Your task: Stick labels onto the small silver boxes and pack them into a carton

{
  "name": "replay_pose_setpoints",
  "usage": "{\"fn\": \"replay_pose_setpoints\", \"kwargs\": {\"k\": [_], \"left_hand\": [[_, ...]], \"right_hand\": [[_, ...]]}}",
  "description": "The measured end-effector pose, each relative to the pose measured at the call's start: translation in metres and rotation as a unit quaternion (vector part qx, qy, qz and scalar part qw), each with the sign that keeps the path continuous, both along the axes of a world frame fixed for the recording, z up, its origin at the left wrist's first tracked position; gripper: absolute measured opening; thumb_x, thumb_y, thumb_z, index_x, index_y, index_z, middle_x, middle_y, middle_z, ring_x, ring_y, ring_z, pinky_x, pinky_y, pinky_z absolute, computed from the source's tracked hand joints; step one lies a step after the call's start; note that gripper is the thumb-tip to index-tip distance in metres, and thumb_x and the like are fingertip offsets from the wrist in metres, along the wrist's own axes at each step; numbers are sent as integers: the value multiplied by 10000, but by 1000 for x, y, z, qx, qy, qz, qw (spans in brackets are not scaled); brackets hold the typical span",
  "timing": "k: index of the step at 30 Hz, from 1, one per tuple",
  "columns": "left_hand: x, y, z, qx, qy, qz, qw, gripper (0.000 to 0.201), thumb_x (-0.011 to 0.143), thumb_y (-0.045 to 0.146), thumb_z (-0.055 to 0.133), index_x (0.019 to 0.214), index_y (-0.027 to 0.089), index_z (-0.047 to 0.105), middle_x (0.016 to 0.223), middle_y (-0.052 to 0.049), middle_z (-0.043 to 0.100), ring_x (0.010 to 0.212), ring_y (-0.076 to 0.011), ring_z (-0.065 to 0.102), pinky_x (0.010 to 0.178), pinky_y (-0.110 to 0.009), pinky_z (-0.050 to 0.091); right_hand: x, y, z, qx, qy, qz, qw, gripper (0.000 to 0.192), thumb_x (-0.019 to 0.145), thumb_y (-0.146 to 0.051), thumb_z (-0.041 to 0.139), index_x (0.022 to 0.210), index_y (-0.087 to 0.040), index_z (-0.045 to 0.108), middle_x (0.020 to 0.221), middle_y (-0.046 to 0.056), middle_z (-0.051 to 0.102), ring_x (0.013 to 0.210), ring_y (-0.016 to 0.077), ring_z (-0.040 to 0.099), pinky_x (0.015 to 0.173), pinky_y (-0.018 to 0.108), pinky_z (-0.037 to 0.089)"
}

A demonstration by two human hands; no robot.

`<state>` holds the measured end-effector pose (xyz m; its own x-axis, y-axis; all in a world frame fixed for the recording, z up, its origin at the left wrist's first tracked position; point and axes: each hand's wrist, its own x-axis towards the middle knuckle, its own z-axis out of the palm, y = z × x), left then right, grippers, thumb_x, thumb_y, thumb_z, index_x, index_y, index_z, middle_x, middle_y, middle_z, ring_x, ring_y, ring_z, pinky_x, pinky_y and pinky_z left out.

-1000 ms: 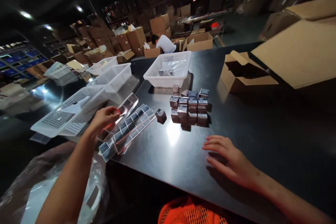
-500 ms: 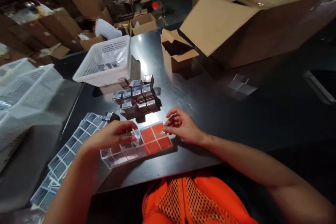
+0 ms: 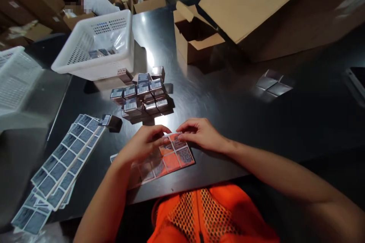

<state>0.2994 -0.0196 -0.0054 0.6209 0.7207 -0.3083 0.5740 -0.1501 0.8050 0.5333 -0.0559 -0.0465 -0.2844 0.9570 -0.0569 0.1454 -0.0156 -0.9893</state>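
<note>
Has both bare hands over a thin, glossy sheet of squares with pale borders (image 3: 172, 162), set by the near edge of a dark, shiny metal desk (image 3: 219, 108). Runs, in its long axis, from left to right, slanting a little farther from the body at the right end, with much of the left half hidden under a forearm. Rests the left hand (image 3: 145, 143) across the sheet, thumb and forefinger almost together at the far edge; places the right hand (image 3: 201, 135) at the far right corner, thumb and forefinger likewise nearly closed. Seems to touch the sheet from both sides, neither hand clearly nearer; cannot tell, for either grip, whether firmly pinching or only touching. Glows orange in several squares, much like the orange mesh vest (image 3: 199, 218) on the near side of the sheet. Left of the sheet, a fanned stack of similar long, flat sheets (image 3: 68, 156), with a small, dark, shiny box (image 3: 111, 122) just beside its far end. Beyond the sheet, a cluster of glossy, cube-like boxes (image 3: 142, 90), some with pale printed tops; farther beyond, a white perforated plastic basket (image 3: 94, 69). Beyond the sheet to the right, an open brown cardboard box (image 3: 181, 47) and flat silvery squares (image 3: 275, 83).
</note>
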Motion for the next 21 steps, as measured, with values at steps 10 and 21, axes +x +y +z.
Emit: {"fn": "replay_pose_setpoints", "kwargs": {"k": [10,21], "left_hand": [[4,1,-3,-17,26,36,999,408,923,533,488,734,190,600,675,10,621,661,-150,543,628,-256,404],[5,4,-12,58,67,73,993,307,951,420,457,808,209,627,810,-61,711,759,-203,629,667,-285,408]], "right_hand": [[-2,-3,-1,139,-128,37,981,227,983,-304,609,883,-183,773,854,43,747,798,154,685,744,264,522],[4,-9,1,565,-210,3,798,178,998,-237,580,1021,-231,756,1062,80,752,1050,215,684,872,370,574]]}}
